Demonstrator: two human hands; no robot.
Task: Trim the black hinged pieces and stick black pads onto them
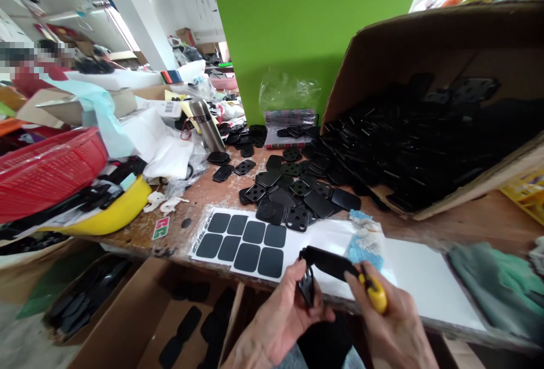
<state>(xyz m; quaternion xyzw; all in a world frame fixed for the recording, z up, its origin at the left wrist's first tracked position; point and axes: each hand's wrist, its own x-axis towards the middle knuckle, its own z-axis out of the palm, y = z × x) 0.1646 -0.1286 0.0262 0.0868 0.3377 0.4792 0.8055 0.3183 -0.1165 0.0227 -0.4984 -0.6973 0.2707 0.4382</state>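
Note:
My left hand point(280, 315) pinches a small black plastic plate point(306, 288) on edge, just over the front edge of the bench. My right hand point(393, 329) is closed round a yellow-handled tool point(374, 294) and also touches a flat black pad point(329, 262) lying between the two hands. Just behind them lies a white sheet point(317, 238) carrying several black rounded-square pads point(246, 242). A heap of loose black plates point(293, 190) sits on the wooden bench beyond the sheet.
A big tilted cardboard box point(429, 40) spills black plates at right. A red basket point(46, 168) and a yellow bowl point(121, 210) stand at left, a steel flask point(207, 125) behind. Open cartons point(140, 306) with black pads sit below the bench. Green cloth point(497, 287) lies at right.

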